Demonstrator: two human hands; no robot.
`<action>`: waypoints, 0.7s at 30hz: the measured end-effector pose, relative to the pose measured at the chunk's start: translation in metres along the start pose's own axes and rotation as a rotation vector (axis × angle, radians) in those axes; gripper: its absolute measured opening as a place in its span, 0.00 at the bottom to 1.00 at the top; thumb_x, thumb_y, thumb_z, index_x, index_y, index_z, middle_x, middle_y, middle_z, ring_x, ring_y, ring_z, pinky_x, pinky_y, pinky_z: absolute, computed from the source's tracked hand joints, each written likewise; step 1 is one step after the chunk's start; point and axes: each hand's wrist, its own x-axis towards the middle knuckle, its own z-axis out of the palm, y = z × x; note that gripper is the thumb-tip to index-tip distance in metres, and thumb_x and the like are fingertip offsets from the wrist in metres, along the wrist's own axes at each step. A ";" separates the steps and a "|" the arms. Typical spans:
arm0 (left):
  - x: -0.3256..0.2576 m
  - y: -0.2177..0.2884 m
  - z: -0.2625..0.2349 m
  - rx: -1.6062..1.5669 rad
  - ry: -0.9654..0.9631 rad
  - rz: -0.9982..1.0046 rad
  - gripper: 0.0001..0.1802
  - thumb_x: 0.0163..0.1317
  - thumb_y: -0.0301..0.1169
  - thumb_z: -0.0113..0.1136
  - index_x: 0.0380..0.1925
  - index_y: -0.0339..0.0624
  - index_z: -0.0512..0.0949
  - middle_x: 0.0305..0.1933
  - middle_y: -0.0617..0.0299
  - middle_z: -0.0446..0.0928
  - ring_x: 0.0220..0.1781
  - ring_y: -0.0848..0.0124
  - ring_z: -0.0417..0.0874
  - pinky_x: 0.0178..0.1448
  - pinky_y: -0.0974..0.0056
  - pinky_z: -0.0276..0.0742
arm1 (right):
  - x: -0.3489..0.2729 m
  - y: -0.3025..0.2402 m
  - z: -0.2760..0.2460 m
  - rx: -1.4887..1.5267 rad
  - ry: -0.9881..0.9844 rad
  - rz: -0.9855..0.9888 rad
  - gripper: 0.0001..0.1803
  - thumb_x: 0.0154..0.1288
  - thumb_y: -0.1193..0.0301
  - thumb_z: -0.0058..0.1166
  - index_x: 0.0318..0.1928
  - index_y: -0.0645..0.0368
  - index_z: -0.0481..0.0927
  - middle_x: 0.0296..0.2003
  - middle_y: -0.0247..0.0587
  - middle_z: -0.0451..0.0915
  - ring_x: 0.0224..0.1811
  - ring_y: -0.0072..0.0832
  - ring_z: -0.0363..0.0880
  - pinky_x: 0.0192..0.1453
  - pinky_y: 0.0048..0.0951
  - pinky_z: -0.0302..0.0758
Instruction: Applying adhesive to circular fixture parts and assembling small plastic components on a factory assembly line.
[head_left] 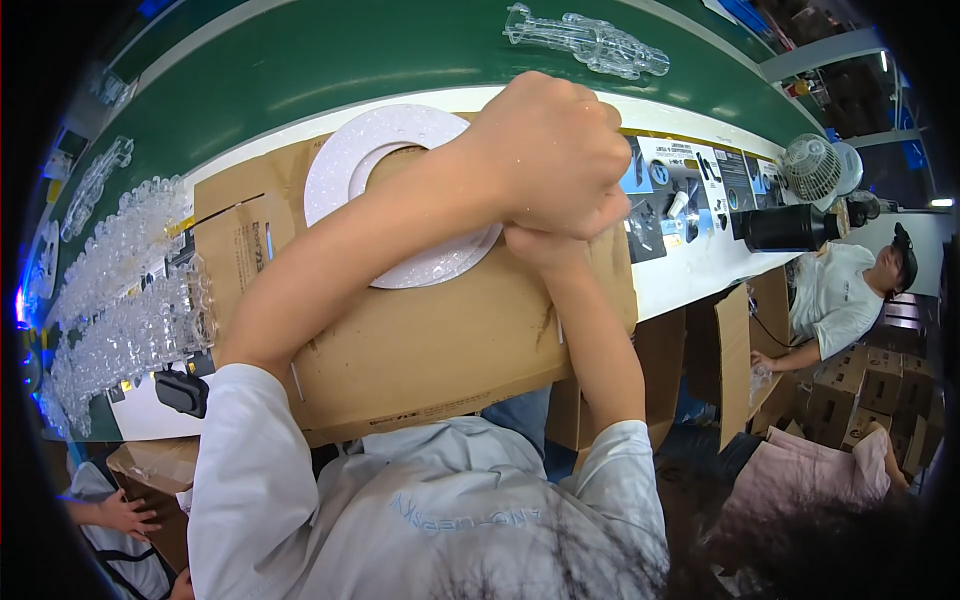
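My left hand (555, 150) is closed in a fist at the right edge of a white ring-shaped disc (345, 160). The disc lies flat on a sheet of brown cardboard (440, 340) in front of me. My right hand (535, 245) sits right under the left fist and is mostly hidden by it, so its fingers do not show. My left forearm crosses over the ring's middle. Whether either hand grips the ring cannot be told.
Several clear plastic moulded parts (120, 290) are heaped at the left, and another (590, 40) lies on the green belt (330, 50). At the right stand a small fan (810, 165) and a black cylinder (785, 228); a seated person (840, 290) is among cardboard boxes (880, 390). Another person's hand (125, 515) is at lower left.
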 end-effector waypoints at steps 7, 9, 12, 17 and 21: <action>0.000 0.012 -0.006 -0.009 -0.031 -0.106 0.13 0.38 0.39 0.58 0.08 0.41 0.79 0.12 0.55 0.73 0.15 0.58 0.77 0.20 0.59 0.72 | 0.009 -0.030 -0.011 0.167 -0.028 0.093 0.25 0.39 0.74 0.68 0.42 0.62 0.76 0.41 0.34 0.78 0.42 0.23 0.77 0.42 0.27 0.76; -0.002 0.011 -0.003 -0.004 -0.020 -0.113 0.13 0.38 0.39 0.58 0.08 0.41 0.79 0.12 0.54 0.73 0.14 0.58 0.76 0.19 0.59 0.72 | 0.009 -0.030 -0.014 0.158 -0.049 0.090 0.25 0.39 0.74 0.68 0.42 0.62 0.76 0.41 0.34 0.78 0.42 0.23 0.77 0.42 0.27 0.76; -0.003 0.012 -0.002 0.000 -0.016 -0.124 0.14 0.37 0.39 0.58 0.08 0.40 0.78 0.12 0.53 0.73 0.14 0.58 0.76 0.19 0.59 0.72 | 0.006 -0.019 -0.018 0.151 -0.066 0.052 0.23 0.40 0.73 0.68 0.40 0.62 0.77 0.39 0.33 0.80 0.41 0.23 0.78 0.42 0.27 0.76; -0.004 0.011 -0.001 0.014 0.013 -0.117 0.12 0.35 0.36 0.57 0.06 0.39 0.73 0.12 0.58 0.71 0.15 0.61 0.74 0.17 0.61 0.69 | 0.003 -0.012 -0.021 0.100 -0.129 0.056 0.18 0.40 0.74 0.67 0.36 0.61 0.78 0.36 0.33 0.81 0.39 0.23 0.79 0.40 0.28 0.76; -0.003 0.011 -0.001 0.005 0.018 -0.115 0.13 0.36 0.38 0.58 0.07 0.39 0.75 0.12 0.56 0.72 0.14 0.60 0.75 0.18 0.60 0.70 | 0.009 -0.014 -0.020 0.081 -0.095 -0.026 0.16 0.40 0.74 0.67 0.34 0.61 0.79 0.35 0.34 0.81 0.37 0.24 0.80 0.39 0.28 0.76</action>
